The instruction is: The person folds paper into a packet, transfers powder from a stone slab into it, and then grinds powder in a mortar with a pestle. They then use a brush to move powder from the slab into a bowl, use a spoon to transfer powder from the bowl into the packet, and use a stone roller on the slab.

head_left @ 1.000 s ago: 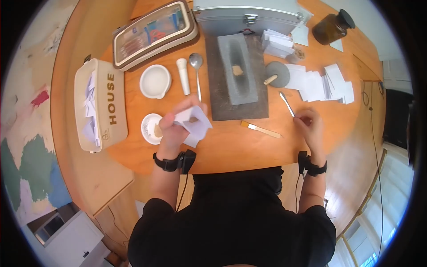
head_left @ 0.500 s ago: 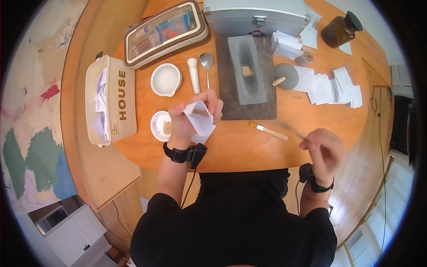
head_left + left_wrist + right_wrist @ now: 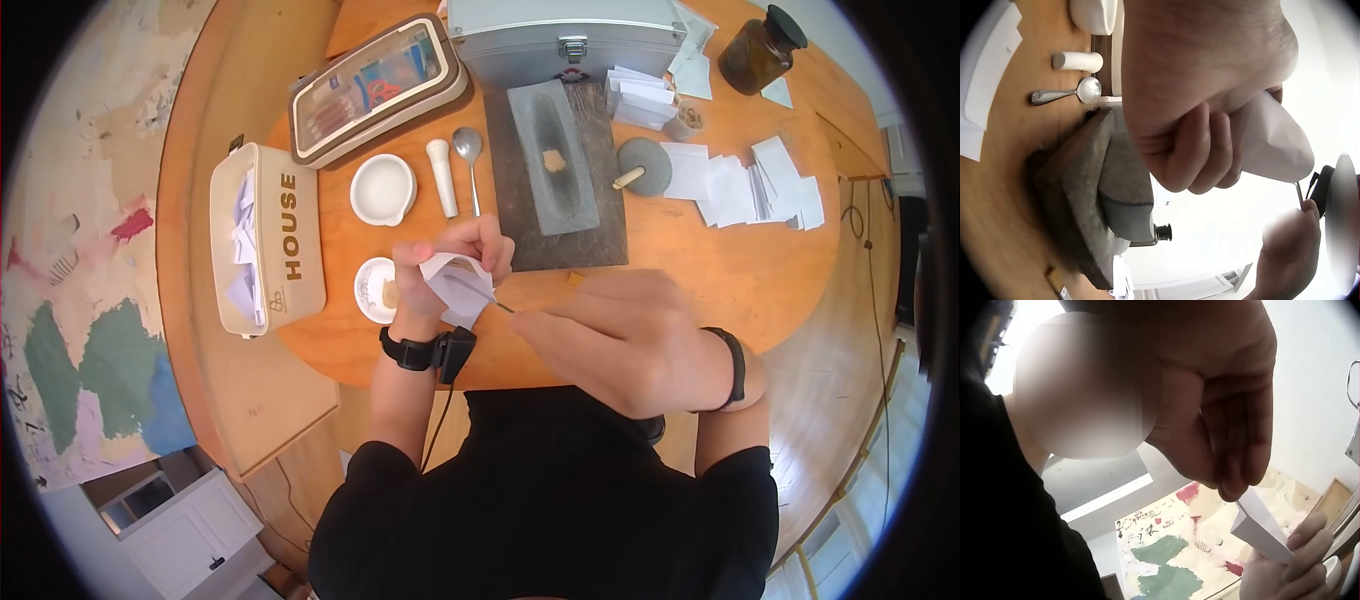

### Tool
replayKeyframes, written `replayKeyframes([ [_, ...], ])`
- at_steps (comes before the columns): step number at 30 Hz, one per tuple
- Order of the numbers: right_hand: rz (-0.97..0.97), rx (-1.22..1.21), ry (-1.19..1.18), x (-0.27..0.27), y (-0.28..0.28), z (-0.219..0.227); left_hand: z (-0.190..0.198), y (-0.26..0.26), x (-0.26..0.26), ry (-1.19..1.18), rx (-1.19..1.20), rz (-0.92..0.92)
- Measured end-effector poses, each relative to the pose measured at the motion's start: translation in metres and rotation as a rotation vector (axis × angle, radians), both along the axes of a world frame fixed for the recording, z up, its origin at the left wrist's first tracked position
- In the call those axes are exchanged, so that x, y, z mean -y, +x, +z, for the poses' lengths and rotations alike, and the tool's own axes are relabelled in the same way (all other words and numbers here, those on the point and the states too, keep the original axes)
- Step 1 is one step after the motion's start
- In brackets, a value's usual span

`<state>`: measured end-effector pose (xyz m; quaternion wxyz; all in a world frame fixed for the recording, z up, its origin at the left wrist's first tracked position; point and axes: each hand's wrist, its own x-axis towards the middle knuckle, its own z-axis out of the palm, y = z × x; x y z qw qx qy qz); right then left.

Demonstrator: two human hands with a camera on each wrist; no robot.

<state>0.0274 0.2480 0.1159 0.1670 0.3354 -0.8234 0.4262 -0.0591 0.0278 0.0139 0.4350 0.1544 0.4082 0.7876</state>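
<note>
At centre of the head view, the left hand [image 3: 455, 262] grips a folded paper [image 3: 460, 285]; the right hand [image 3: 625, 340] pinches a thin tool [image 3: 504, 307] at its edge.

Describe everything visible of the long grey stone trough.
The long grey stone trough looks rough and matt, a narrow block with a darker hollow along its length. It lies hollow side up on a flat dark slab, with tan powder near its middle. Neither the left hand nor the right hand touches it.
</note>
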Motion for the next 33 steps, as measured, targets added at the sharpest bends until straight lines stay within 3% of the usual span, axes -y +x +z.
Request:
replayKeyframes([
  [3,0.077,0.043,-0.211,0.006,-0.005,-0.019,0.000,0.001,-0.002,0.021,0.039,-0.004],
  [6,0.029,0.033,-0.284,0.011,-0.005,-0.039,0.001,0.002,-0.005,0.027,0.057,-0.006],
  [9,0.008,-0.107,-0.222,0.007,-0.015,-0.043,-0.001,0.002,-0.010,0.021,0.039,-0.007],
  [18,-0.125,-0.083,0.044,0.004,-0.017,-0.039,0.000,-0.007,-0.013,-0.085,-0.078,-0.044],
  [24,-0.067,-0.087,-0.001,-0.010,-0.019,-0.039,0.005,-0.011,-0.010,-0.174,-0.199,-0.018],
  [29,-0.135,-0.156,-0.140,-0.006,-0.024,-0.047,0.007,-0.017,-0.011,-0.237,-0.286,0.062],
  [33,-0.134,-0.082,-0.116,-0.008,-0.023,-0.052,0.013,-0.017,-0.014,-0.309,-0.333,0.127],
])
